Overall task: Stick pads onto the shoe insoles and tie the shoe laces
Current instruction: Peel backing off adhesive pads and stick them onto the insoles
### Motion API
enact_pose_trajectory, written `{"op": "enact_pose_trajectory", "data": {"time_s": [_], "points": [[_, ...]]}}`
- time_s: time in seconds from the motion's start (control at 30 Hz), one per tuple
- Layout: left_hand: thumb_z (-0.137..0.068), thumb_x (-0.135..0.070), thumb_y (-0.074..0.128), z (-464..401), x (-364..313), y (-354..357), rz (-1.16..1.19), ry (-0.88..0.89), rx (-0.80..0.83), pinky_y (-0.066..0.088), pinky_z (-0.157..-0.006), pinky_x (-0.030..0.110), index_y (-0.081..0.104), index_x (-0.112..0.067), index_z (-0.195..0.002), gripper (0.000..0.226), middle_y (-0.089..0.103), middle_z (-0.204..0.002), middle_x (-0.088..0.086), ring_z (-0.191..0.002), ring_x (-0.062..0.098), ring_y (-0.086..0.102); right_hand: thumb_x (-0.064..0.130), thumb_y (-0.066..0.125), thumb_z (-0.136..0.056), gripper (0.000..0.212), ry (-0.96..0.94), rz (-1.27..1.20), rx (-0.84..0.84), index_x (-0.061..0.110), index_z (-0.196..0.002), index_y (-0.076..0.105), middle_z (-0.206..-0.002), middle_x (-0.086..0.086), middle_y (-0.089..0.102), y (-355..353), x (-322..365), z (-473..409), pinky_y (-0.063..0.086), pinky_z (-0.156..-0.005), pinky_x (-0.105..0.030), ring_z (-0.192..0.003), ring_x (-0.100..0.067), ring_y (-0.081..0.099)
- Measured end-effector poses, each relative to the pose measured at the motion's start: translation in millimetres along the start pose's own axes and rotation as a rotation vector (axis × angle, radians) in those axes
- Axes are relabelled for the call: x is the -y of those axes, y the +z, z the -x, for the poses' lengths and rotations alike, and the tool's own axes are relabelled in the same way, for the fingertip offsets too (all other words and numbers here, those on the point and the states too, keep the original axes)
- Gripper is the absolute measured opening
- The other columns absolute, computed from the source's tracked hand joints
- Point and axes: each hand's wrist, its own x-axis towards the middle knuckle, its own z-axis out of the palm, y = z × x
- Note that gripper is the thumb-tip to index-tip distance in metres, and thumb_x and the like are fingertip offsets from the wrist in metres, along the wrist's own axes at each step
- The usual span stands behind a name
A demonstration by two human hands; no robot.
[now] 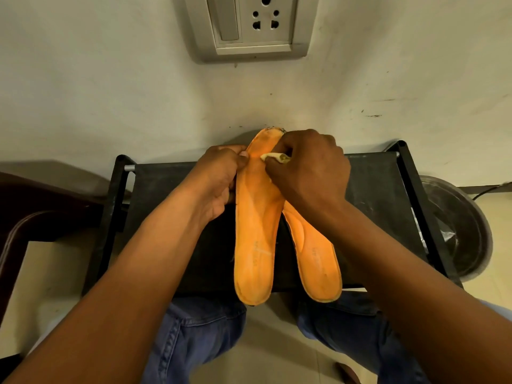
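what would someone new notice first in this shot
Two bright orange foam insoles lie side by side on a black stool at the centre, toes toward the wall. The left hand grips the left insole's edge while the right hand pinches a small pale pad at its toe. A grey wall socket sits above.

Faint printing runs along the heel end of the left insole (256, 245) and the right insole (318, 261), too worn and blurred to read
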Motion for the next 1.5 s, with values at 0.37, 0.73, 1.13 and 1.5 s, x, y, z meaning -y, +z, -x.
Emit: {"op": "enact_pose_trajectory", "data": {"time_s": [0.37,0.73,1.13,1.5], "points": [[-0.106,-0.008,0.044,-3.6,2.6,1.1,-0.009,0.032,-0.005,0.053,-0.098,0.046,0.073,-0.008,-0.109,0.03,0.071,-0.109,0.022,-0.098,0.029,0.064,0.04,0.066,-0.082,0.018,-0.073,-0.029,0.054,0.023,-0.083,0.073,-0.081,0.005,0.069,6.4,7.9,6.7,0.053,-0.065,-0.031,-0.077,-0.016,0.062],[-0.107,-0.01,0.044,0.8,1.2,4.8,0.014,0.027,0.043,0.053,-0.101,0.048,0.071,-0.008,-0.117,0.029,0.071,-0.118,0.018,-0.112,0.033,0.066,0.035,0.066,-0.085,0.015,0.024,0.022,-0.111,0.023,-0.087,0.073,-0.086,0.002,0.071,-0.8,5.6,3.2,0.055,-0.069,-0.036,-0.081,-0.02,0.064],[-0.105,-0.004,0.043,-2.2,1.6,-2.8,0.024,0.04,-0.009,0.052,-0.093,0.043,0.07,0.001,-0.114,0.029,0.067,-0.104,0.021,-0.096,0.029,0.062,0.037,0.071,-0.082,0.016,-0.085,-0.162,0.123,0.023,-0.082,0.078,-0.08,0.003,0.073,7.0,12.5,8.4,0.055,-0.067,-0.036,-0.075,-0.016,0.064],[-0.105,-0.01,0.046,-0.2,-8.9,-19.3,0.096,-0.011,-0.083,0.06,-0.086,0.042,0.067,-0.006,-0.125,0.029,0.071,-0.119,0.017,-0.107,0.031,0.069,0.036,0.073,-0.08,0.015,-0.009,-0.27,0.139,0.022,-0.084,0.079,-0.083,0.004,0.072,5.1,7.2,5.4,0.056,-0.074,-0.043,-0.08,-0.018,0.064]]}}
